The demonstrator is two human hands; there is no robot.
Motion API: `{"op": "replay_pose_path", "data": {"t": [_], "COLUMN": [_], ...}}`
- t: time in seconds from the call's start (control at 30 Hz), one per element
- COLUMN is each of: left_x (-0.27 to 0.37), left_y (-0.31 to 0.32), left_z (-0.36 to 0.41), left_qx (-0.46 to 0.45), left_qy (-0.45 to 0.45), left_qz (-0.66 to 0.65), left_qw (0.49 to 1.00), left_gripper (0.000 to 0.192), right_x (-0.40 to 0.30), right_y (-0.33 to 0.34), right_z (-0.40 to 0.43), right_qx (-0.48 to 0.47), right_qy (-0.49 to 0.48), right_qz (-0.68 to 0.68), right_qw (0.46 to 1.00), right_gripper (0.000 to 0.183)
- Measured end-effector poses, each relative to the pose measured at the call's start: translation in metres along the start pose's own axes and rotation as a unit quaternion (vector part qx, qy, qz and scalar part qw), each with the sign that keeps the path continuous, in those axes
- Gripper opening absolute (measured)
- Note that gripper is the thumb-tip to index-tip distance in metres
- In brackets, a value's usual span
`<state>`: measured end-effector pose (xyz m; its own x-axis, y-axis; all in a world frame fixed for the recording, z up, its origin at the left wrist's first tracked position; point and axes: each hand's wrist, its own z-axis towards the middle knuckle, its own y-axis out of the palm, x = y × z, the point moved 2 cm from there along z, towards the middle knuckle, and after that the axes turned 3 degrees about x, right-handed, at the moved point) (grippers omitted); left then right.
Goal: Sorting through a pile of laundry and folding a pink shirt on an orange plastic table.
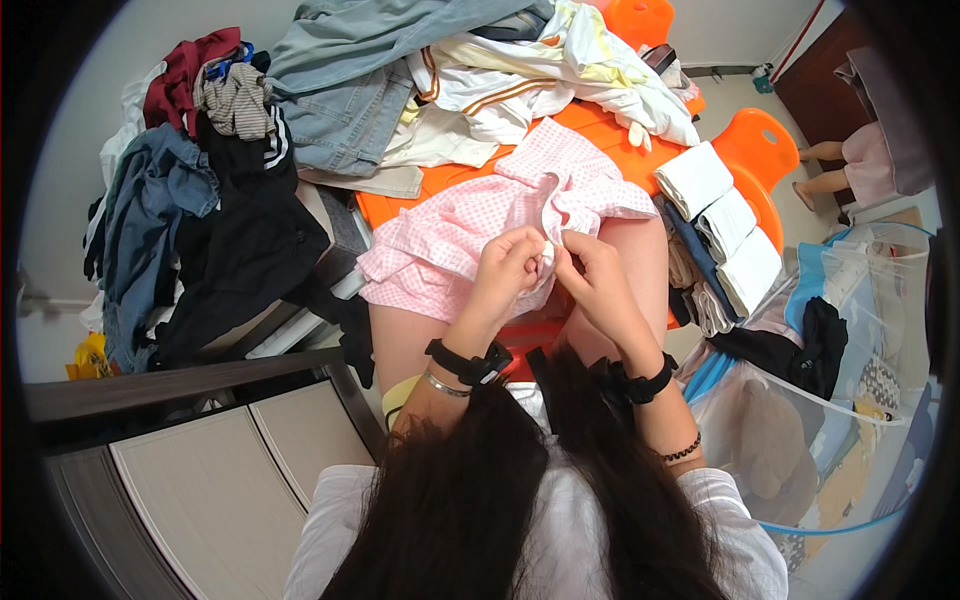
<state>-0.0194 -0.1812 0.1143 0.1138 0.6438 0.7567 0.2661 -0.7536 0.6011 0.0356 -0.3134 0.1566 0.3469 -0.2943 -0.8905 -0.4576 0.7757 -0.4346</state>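
A pink-and-white checked garment (465,232) lies spread over my lap, its far part reaching onto an orange table (442,180). My left hand (514,259) pinches a piece of its edge between thumb and fingers. Close beside it, my right hand (589,262) grips the same edge, and the two hands almost meet. A small pale bit shows between the fingertips; whether it is a button or folded cloth I cannot tell. From the hands a grey-lined fold (551,202) of the garment stands up. Both wrists carry black straps.
Jeans (345,120) and white clothes (517,90) pile on the table's far side. Folded white cloths (720,217) are stacked at its right, near an orange chair (757,150). Dark clothes (247,232) heap at left. A clear-sided container (780,450) stands right. Another person's legs (825,169) show far right.
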Motion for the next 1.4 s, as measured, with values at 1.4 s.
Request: {"op": "replay_pose_path", "data": {"t": [1.4], "left_x": [0.012], "left_y": [0.016], "left_z": [-0.004], "left_qx": [0.054], "left_qy": [0.434], "left_qz": [0.671], "left_qw": [0.598], "left_gripper": [0.017], "right_x": [0.033], "right_y": [-0.033], "right_z": [0.034], "right_qx": [0.073], "right_qy": [0.126], "right_qz": [0.321], "right_qw": [0.936], "right_gripper": [0.024]}}
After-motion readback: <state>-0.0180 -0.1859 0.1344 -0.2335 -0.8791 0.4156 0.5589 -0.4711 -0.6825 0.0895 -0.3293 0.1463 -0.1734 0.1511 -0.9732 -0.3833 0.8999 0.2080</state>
